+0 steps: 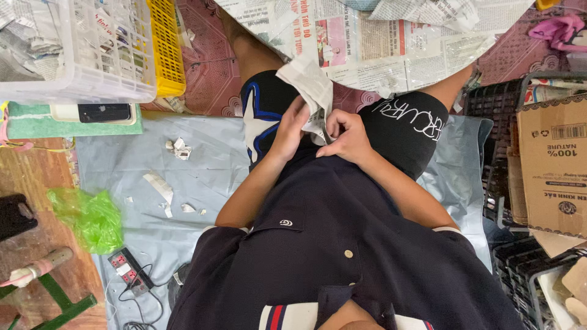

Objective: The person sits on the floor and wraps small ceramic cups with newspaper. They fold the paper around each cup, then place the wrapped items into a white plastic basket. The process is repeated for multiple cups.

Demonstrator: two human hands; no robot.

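Both hands close on a newspaper piece point(312, 91) over the lap, left hand point(287, 129) gripping its edge, right hand point(345, 135) pinching; seemingly mid-wrap, calling for steady folding

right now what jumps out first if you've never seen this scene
Dead centre, the left hand and right hand pinch a folded piece of newspaper over the lap. Spread newspaper sheets cover the floor just beyond the knees. To the left, a bright green plastic bag lies at the edge of a grey sheet dotted with paper scraps, below a white basket and a yellow basket.
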